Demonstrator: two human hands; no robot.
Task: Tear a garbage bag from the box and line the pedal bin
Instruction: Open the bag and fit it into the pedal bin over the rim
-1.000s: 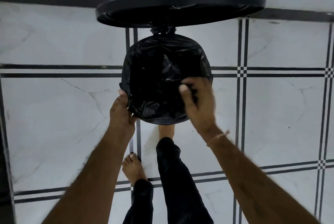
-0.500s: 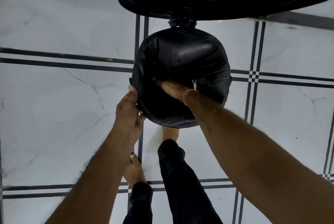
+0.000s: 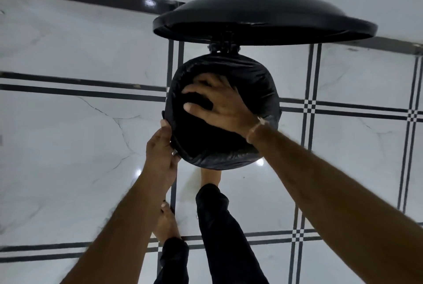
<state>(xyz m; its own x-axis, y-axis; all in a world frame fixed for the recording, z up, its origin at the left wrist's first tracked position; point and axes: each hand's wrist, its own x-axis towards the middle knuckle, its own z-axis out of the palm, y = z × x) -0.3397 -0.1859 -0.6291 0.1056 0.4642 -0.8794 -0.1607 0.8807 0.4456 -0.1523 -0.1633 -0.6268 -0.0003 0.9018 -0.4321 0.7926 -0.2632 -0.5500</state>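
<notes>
Two hands | left hand [image 3: 161,153] gripping crinkly garbage bag [image 3: 266,91] | round pedal bin [image 3: 224,164]

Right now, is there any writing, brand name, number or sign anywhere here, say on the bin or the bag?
None can be read.
Pedal bin lid: plain black, no label showing.
Garbage bag: plain black, no print.
Floor tiles: only black line patterns, no text.

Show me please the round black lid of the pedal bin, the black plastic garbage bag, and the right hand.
Round black lid [image 3: 256,12]: head view, on its domed top.
Black plastic garbage bag [image 3: 267,84]: head view, on the folded-over edge at the bin's right.
Right hand [image 3: 225,109]: head view, on its back.
</notes>
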